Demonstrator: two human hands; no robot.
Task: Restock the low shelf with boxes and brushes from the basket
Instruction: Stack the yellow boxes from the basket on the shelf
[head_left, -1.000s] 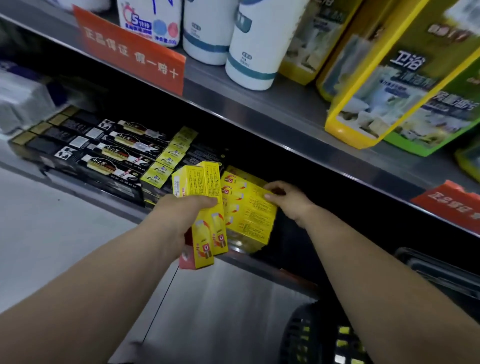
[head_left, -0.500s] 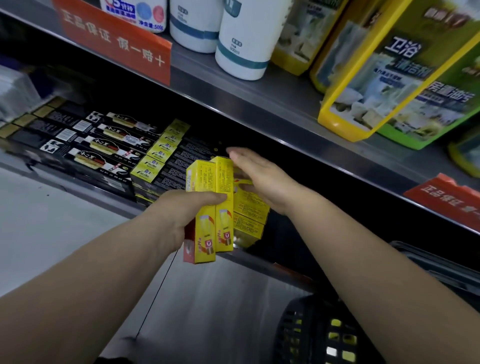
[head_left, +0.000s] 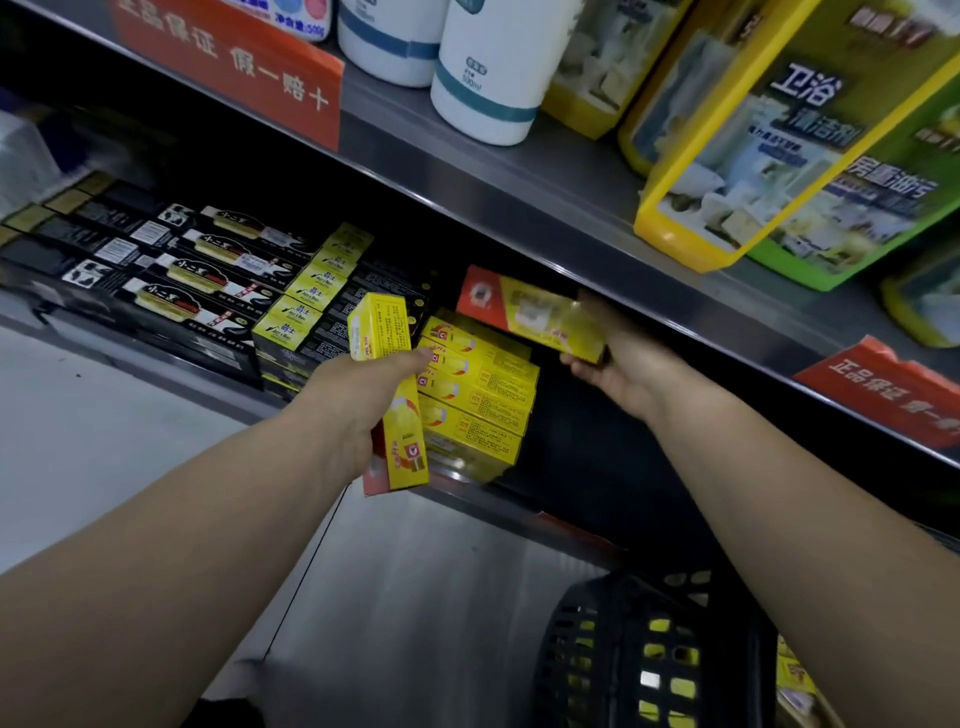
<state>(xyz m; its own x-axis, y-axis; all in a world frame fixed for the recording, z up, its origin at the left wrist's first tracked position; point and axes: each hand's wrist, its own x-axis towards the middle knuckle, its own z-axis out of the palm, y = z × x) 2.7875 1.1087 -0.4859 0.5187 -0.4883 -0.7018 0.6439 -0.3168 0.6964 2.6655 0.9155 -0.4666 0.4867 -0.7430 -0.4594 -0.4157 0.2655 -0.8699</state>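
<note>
My left hand (head_left: 358, 400) grips a long yellow box (head_left: 387, 384) held upright in front of the low shelf (head_left: 156, 358). My right hand (head_left: 618, 371) holds a second yellow box with a red end (head_left: 524, 312), lying sideways above a stack of yellow boxes (head_left: 478, 400) on that shelf. The black basket (head_left: 623, 654) sits at the bottom right, with yellow packs showing through its mesh.
Black and gold boxes (head_left: 171, 270) fill the low shelf to the left of the yellow stack. The upper shelf (head_left: 467, 171) carries white bottles (head_left: 488, 67) and yellow and green refill packs (head_left: 779, 135). Red price tags (head_left: 223, 67) hang on the shelf edges. Grey floor lies below.
My right hand has taken one yellow box from the pair in my left hand and lifted it up and right over the stack. My left hand now holds a single box.
</note>
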